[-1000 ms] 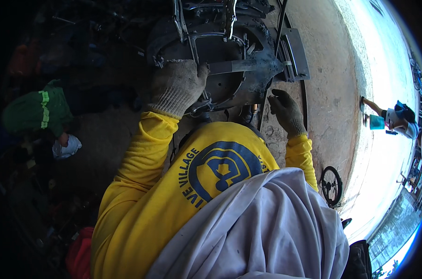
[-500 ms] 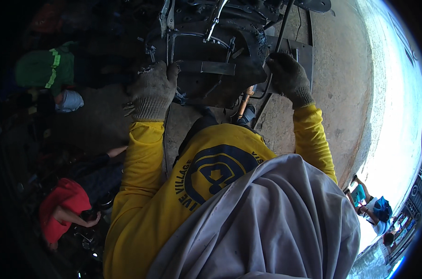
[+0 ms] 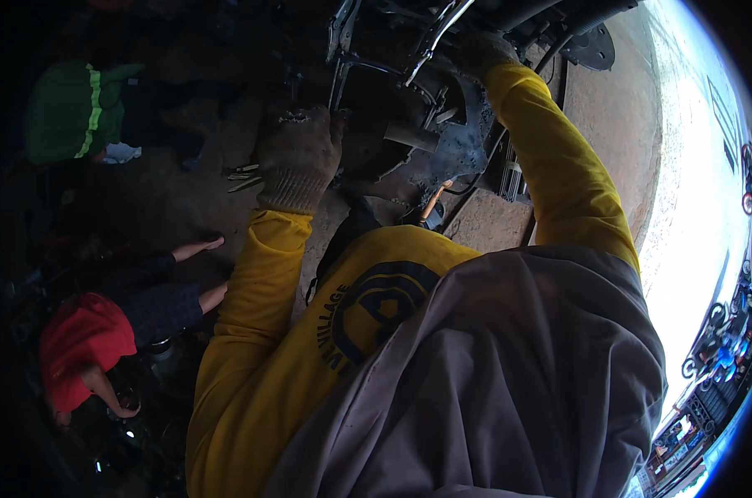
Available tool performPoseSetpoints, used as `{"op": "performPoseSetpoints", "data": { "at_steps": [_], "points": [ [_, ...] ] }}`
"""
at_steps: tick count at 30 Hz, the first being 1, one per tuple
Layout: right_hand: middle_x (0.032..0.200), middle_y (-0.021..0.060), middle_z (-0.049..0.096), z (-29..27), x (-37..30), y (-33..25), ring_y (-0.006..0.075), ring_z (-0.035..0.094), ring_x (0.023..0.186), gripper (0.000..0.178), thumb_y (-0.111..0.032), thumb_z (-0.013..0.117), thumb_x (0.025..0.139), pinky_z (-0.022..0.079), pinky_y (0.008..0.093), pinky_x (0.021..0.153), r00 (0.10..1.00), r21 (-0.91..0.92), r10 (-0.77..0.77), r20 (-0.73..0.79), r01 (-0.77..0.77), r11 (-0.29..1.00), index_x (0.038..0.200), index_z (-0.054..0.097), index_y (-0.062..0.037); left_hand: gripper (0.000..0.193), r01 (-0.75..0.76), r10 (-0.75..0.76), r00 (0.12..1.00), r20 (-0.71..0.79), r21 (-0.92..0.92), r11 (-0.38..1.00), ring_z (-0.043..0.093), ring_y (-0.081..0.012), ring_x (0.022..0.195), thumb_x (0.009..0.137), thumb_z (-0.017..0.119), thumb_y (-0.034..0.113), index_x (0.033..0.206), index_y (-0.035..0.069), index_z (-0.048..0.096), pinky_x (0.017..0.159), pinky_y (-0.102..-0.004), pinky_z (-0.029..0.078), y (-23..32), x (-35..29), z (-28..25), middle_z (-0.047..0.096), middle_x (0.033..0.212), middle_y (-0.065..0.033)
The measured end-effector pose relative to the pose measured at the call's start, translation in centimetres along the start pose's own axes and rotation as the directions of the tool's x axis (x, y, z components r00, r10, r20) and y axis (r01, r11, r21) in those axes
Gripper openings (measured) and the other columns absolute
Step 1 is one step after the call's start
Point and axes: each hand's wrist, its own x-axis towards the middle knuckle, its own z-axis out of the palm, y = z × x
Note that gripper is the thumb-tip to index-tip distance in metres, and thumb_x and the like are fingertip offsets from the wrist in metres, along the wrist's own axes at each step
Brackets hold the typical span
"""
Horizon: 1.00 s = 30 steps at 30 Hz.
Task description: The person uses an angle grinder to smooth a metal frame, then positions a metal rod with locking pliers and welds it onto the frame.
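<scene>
A dark metal frame with brackets and rods (image 3: 430,137) stands in front of me. My left hand (image 3: 297,158), in a worn grey knit glove, is closed at the left side of the frame; its fingertips are partly hidden. Thin pale strips (image 3: 245,176) stick out beside that wrist. Far forward, my right hand (image 3: 485,54), gloved too, reaches in among the dark parts at the frame's upper right. Its fingers are lost in shadow. Below the frame, near my legs, is a copper-coloured cylindrical piece (image 3: 435,199).
A person in a green top with a reflective band (image 3: 90,112) is at the far left. Another in a red top (image 3: 85,349) is at the lower left. Concrete floor (image 3: 608,124) runs along the right, beside a bright outdoor area with motorcycles (image 3: 716,349).
My right hand has left the frame's near right corner and moved forward to its upper part. The view has shifted, and my left hand stays at the left side.
</scene>
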Motion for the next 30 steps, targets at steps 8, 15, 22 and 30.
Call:
{"op": "performPoseSetpoints", "data": {
  "at_steps": [8,15,22,30],
  "points": [
    [0.132,0.0105,0.068,2.4,5.2,3.9,0.0352,0.064,0.12,0.046,-0.05,0.054,0.098,0.052,0.0454,0.103,0.962,-0.161,-0.267,0.063,0.273,0.948,0.131,0.068,-0.0201,0.041,0.03,-0.029,0.994,-0.107,0.002,1.0,0.073,-0.0246,0.069,0.101,0.057,0.049,0.088,0.012,0.071,0.061,-0.039,0.059,0.4,0.0,0.5,0.072,0.072,-0.0079],
    [0.104,0.0116,0.075,-4.3,1.1,2.6,0.0296,0.074,0.097,0.026,-0.027,0.061,0.098,0.059,0.0396,0.082,0.825,-0.116,-0.514,0.233,0.549,0.828,0.116,0.073,-0.0126,0.04,0.027,-0.035,0.994,-0.102,-0.074,0.997,0.066,-0.0234,0.055,0.101,0.06,0.047,0.08,0.013,0.065,0.052,-0.0347,0.055,-0.4,-0.7,1.3,0.062,0.06,-0.006],
    [0.073,0.0044,0.064,-6.0,-6.5,5.2,0.0137,0.06,0.052,0.027,-0.029,0.067,0.098,0.049,0.0293,0.05,0.904,0.441,-0.229,0.36,0.051,0.896,0.1,0.066,-0.0022,0.037,0.025,-0.028,0.998,-0.051,-0.057,0.998,0.072,-0.0235,0.074,0.101,0.059,0.048,0.097,0.012,0.065,0.065,-0.0359,0.059,-0.2,-1.5,-0.1,0.069,0.079,-0.0079],
    [0.077,0.0007,0.06,-3.0,-17.6,2.8,0.0111,0.06,0.063,0.026,-0.031,0.068,0.099,0.053,0.0274,0.057,0.935,0.795,0.077,0.347,-0.336,0.505,0.1,0.064,-0.0053,0.028,0.084,-0.093,0.995,-0.046,-0.175,0.981,0.071,-0.0228,0.083,0.097,0.068,0.039,0.096,0.011,0.064,0.076,-0.036,0.059,0.0,-2.4,0.2,0.07,0.088,-0.0068]
  ]
}}
